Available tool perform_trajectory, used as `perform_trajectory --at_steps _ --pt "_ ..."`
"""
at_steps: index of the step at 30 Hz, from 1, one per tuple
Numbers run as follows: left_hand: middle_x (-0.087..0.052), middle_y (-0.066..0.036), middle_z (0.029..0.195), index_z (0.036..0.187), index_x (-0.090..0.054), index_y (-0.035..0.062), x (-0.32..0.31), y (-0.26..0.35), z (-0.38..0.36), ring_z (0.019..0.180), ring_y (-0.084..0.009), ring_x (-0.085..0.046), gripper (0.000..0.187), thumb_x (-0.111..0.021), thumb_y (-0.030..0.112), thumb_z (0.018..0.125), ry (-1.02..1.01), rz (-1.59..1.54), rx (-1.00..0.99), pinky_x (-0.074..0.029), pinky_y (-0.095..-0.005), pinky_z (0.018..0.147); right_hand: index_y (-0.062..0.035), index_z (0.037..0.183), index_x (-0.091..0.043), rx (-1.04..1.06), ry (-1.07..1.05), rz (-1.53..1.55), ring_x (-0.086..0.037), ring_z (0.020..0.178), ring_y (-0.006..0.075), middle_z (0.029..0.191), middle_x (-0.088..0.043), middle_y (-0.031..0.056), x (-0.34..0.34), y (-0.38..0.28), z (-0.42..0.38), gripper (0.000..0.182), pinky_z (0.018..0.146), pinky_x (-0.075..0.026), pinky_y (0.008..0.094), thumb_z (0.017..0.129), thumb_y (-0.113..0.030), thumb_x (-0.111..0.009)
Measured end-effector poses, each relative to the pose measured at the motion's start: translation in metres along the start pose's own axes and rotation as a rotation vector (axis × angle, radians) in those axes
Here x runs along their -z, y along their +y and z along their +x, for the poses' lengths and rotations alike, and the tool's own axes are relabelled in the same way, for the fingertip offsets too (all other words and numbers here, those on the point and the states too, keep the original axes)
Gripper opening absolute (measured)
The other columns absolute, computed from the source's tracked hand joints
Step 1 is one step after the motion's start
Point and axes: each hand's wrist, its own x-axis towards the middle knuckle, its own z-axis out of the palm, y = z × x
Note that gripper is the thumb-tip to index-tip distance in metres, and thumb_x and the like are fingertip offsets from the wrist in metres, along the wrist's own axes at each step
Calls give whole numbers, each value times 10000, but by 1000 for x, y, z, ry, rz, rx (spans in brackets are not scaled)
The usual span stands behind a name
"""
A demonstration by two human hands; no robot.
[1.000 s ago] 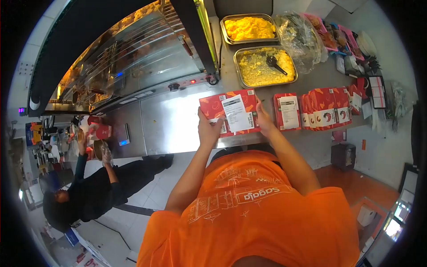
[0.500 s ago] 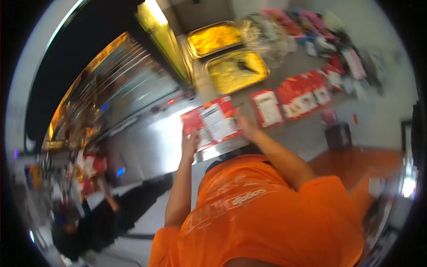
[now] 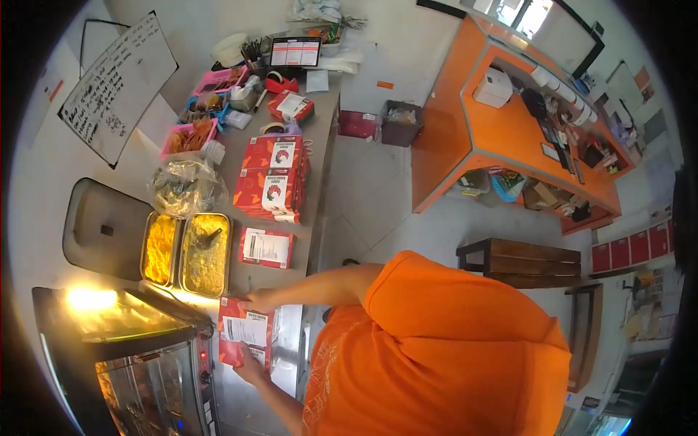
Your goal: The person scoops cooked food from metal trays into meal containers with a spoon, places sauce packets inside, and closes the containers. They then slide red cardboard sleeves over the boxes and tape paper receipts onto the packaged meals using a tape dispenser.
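A red and white cardboard food box [image 3: 246,330] with a white paper slip on top is between my hands at the metal counter [image 3: 286,338]. My right hand [image 3: 257,300] closes on its upper edge in the view. At the lower edge my left hand [image 3: 251,366] grips it, fingers partly over the top. Just beyond my right hand lies a second red box [image 3: 266,248], also bearing a white slip. Two metal trays stand behind it: one tray [image 3: 227,280] holds pale yellow food and a dark utensil, the other tray [image 3: 148,277] a deeper yellow food.
Stacks of red boxes [image 3: 265,190] stand farther along the counter, near a clear plastic bag [image 3: 185,187], pink baskets [image 3: 190,136] and a tablet screen [image 3: 294,52]. A lit glass warmer [image 3: 149,370] is beside my left arm. An orange desk [image 3: 443,138] and wooden bench [image 3: 523,261] stand behind.
My view has swung to the right, bringing the orange desk and bench into sight; the co-worker in dark clothes is out of view. Both hands still hold the slip-topped box.
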Motion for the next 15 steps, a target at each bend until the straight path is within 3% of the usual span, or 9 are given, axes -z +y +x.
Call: perform_trajectory --at_steps 1,4,7,8,9,10,12,13,15 --pt "-602 -17 858 1027 -654 42 6 -23 17 706 -120 -541 285 -716 293 906 -1 -28 -30 -440 -282 600 -95 1258 -634 -1 97 -79 -638 1071 402 1116 -675 254 2 -11 -11 621 962 -479 482 1001 -586 -356" --pt "-413 69 606 808 -611 157 32 -2 0 510 -52 -370 270 -641 382 954 27 13 140 -263 -268 444 -90 1065 -729 -117 114 -156 -684 922 404 939 -702 246 7 -39 -34 611 868 -507 519 990 -582 -374" --pt "-452 51 621 1078 -612 125 30 11 -10 507 -56 -428 275 -578 382 987 -12 -55 99 -293 -245 427 -71 968 -741 52 213 -137 -693 845 386 876 -699 236 -7 -29 -25 596 771 -528 512 1003 -538 -372" --pt "-497 26 710 1092 -600 118 34 1 -5 557 -67 -451 302 -558 402 999 -37 183 -106 -345 -236 456 -80 985 -733 176 148 -476 -691 829 374 868 -701 211 -22 13 12 580 785 -525 478 1015 -537 -377" --pt "-553 -16 839 1228 -570 81 45 4 -5 652 -105 -518 426 -559 438 994 -33 -26 216 -430 -249 533 -71 1000 -724 6 23 -166 -690 840 359 865 -700 204 -2 -11 -3 586 808 -519 465 1018 -543 -378" --pt "-574 -51 943 1292 -520 50 48 -5 -6 780 -154 -569 507 -559 457 992 -38 -171 151 -483 -294 648 -61 1015 -716 -190 -93 118 -689 852 344 862 -699 197 28 -31 -28 593 831 -514 451 1022 -549 -379" --pt "-617 -106 1023 1331 -478 18 21 46 -72 889 -210 -599 524 -547 422 1005 328 -259 285 -498 -333 769 -12 1134 -666 2 22 108 -663 1020 312 1014 -701 210 38 -25 -48 626 927 -492 411 1025 -546 -359" --pt "-623 -141 1084 1328 -483 13 31 8 -74 942 -221 -603 502 -548 394 1007 435 -138 138 -489 -335 827 5 1201 -646 195 146 210 -633 1102 284 1113 -687 194 33 -7 -62 565 983 -465 383 1028 -486 -427" --pt "-629 -196 1186 1322 -506 4 51 -54 -110 1042 -240 -604 457 -566 324 1002 578 113 -130 -467 -335 934 11 1329 -573 157 77 156 -557 1237 231 1327 -607 158 40 43 -88 541 1069 -401 347 1027 -429 -484"
